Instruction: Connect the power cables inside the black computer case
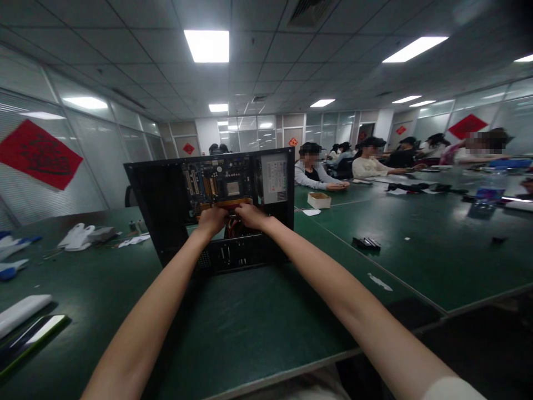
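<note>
An open computer case (208, 211) stands upright on the green table (258, 322), its motherboard (220, 186) facing the viewer. The left hand (212, 219) and right hand (251, 215) meet side by side at the lower edge of the motherboard, both curled onto a long orange strip (227, 203) there, probably a card or slot; the fingertips are hidden behind the knuckles, so the exact hold cannot be made out. Red cabling (234, 226) below the hands is mostly covered. Right of the case lie a small cardboard box (318, 199) and a dark unidentifiable object (366, 243); seated people beyond are blurred.
</note>
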### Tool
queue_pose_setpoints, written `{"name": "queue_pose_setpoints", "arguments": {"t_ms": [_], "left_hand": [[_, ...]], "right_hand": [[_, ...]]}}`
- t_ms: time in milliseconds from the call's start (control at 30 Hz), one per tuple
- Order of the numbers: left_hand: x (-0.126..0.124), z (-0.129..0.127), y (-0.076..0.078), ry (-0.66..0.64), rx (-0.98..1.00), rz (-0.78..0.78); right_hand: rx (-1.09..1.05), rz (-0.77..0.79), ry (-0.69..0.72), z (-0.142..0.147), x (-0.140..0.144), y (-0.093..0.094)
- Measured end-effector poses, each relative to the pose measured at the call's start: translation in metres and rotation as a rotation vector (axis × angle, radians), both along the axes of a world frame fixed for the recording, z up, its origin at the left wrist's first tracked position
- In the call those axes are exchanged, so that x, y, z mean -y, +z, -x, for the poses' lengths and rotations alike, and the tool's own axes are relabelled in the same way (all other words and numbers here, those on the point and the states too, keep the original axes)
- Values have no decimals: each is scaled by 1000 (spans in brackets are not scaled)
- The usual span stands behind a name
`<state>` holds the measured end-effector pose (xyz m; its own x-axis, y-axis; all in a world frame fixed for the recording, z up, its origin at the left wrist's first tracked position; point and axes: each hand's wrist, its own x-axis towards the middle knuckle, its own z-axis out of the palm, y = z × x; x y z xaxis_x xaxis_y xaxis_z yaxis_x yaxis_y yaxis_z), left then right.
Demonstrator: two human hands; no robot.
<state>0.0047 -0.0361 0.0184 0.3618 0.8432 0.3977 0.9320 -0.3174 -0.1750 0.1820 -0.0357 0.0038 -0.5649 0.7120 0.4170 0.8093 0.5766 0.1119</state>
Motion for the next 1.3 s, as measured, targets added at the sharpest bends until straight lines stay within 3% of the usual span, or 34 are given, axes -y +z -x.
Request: {"name": "queue_pose_setpoints", "arguments": {"t_ms": [567,1300], "left_hand": [[-15,14,-12,-59,305,97],[-15,12,-16,-133,269,118]], "right_hand": [[41,-41,-117,3,10,0],[88,-105,-170,6,8,5]]}}
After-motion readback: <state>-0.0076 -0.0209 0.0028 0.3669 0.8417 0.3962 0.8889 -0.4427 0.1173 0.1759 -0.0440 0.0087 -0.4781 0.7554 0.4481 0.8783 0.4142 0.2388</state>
